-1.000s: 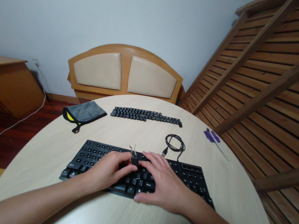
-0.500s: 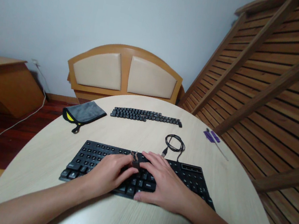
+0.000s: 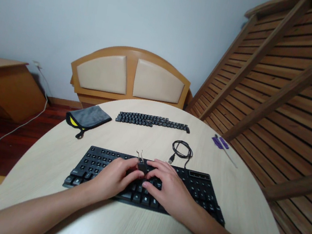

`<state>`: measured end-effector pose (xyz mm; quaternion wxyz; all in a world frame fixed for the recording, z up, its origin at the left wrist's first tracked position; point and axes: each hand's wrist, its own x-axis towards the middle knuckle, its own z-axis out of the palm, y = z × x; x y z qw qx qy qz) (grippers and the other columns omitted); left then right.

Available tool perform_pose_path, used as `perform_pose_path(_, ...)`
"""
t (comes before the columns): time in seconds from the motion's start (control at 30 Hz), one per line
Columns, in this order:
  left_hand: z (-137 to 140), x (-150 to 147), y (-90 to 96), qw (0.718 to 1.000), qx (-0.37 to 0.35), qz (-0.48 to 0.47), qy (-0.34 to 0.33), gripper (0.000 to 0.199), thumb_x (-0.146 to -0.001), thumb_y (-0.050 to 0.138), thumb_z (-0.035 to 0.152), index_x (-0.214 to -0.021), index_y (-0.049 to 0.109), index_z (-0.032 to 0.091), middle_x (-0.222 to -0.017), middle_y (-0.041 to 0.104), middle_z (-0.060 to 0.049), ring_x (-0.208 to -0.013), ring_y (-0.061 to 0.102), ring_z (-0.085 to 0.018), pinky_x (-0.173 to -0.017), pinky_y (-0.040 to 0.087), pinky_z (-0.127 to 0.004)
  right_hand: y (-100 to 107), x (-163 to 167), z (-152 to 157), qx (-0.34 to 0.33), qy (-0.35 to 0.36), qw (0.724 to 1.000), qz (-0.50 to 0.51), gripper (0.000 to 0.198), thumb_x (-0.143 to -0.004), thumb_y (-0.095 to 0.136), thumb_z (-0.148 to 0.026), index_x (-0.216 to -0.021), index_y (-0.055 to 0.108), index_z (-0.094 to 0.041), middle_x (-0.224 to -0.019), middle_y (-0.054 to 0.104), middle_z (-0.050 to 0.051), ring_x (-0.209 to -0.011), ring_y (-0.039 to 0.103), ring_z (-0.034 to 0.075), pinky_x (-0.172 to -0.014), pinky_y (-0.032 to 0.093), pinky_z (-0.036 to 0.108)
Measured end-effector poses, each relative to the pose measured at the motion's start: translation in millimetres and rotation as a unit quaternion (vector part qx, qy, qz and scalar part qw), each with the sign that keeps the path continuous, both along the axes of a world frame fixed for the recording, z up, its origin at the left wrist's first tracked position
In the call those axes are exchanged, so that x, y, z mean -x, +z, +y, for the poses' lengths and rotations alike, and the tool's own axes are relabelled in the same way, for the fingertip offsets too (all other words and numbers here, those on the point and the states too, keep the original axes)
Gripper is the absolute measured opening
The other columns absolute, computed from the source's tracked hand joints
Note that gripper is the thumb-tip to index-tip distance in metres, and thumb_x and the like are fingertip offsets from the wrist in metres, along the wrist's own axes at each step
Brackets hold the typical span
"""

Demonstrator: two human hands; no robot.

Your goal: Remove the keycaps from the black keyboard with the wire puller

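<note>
My left hand [image 3: 118,174] pinches a small black clip with two thin wire prongs [image 3: 142,166] between thumb and forefinger, the prongs pointing up and away from me. It is over the middle of a black keyboard [image 3: 94,178]. My right hand [image 3: 169,187] lies over the keyboard just right of the clip, fingers bent and apart, their tips close to it. I cannot tell whether they touch it. Bare key switches show on the keyboard's upper left, while keycaps sit along its bottom rows. The keys under both hands are hidden.
Loose black keycaps [image 3: 134,118] lie in rows at the table's far side. A folded grey cloth [image 3: 92,116] is to their left. Behind the keyboard lies its coiled USB cable [image 3: 183,142]. Purple pieces [image 3: 220,142] and a thin stick [image 3: 230,157] are at the right edge.
The clip has lifted slightly, its prongs showing higher above the keyboard. My right thumb has moved up toward the forefinger, and the right fingers are more bent.
</note>
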<state>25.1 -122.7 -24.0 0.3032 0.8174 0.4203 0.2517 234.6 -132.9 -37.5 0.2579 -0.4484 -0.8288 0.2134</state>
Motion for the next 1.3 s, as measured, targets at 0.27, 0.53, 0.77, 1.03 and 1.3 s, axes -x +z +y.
perform_pose_path(0.27,4,0,-7.3,0.993,0.069,-0.094,0.023,0.021,-0.095,0.052,0.032,-0.084,0.06,0.016,-0.078,0.072,-0.004,-0.072,0.066,-0.017,-0.066,0.047,-0.027,3,2,0,-0.003,0.004,1.0,0.015,0.012,-0.079,0.073,-0.028,-0.089,0.068,-0.023,-0.117,0.068,0.004,-0.121,0.053,0.025,-0.108,0.033,0.049)
perform_pose_path(0.53,4,2,-7.4,0.996,0.031,-0.083,0.019,0.024,-0.093,0.056,0.033,-0.079,0.062,0.015,-0.07,0.067,0.0,-0.065,0.058,-0.014,-0.06,0.042,-0.024,1,1,2,0.004,0.015,0.998,0.054,0.013,-0.084,0.07,-0.029,-0.094,0.066,-0.023,-0.104,0.069,0.004,-0.118,0.055,0.023,-0.105,0.037,0.043)
perform_pose_path(0.77,2,1,-6.0,0.998,0.001,-0.044,0.037,0.023,-0.094,0.054,0.031,-0.08,0.062,0.015,-0.067,0.063,0.001,-0.061,0.055,-0.013,-0.058,0.037,-0.024,4,1,0,-0.005,0.007,0.999,0.031,0.019,-0.081,0.073,-0.032,-0.096,0.065,-0.023,-0.103,0.07,0.004,-0.108,0.061,0.022,-0.109,0.032,0.048)
perform_pose_path(1.03,4,1,-10.9,0.995,0.035,-0.084,0.042,0.026,-0.094,0.053,0.036,-0.079,0.059,0.015,-0.067,0.061,0.001,-0.063,0.052,-0.013,-0.059,0.038,-0.025,6,4,-1,-0.114,0.07,0.991,-0.009,0.012,-0.092,0.059,-0.029,-0.101,0.067,-0.024,-0.1,0.071,0.003,-0.104,0.062,0.02,-0.098,0.044,0.04)
perform_pose_path(1.3,6,1,-11.3,0.992,0.029,-0.112,0.049,0.019,-0.093,0.054,0.03,-0.081,0.058,0.016,-0.073,0.064,0.0,-0.068,0.057,-0.015,-0.065,0.042,-0.027,12,6,-3,-0.135,0.057,0.989,0.001,0.017,-0.096,0.052,-0.029,-0.101,0.066,-0.022,-0.098,0.069,0.005,-0.094,0.062,0.02,-0.085,0.05,0.035)
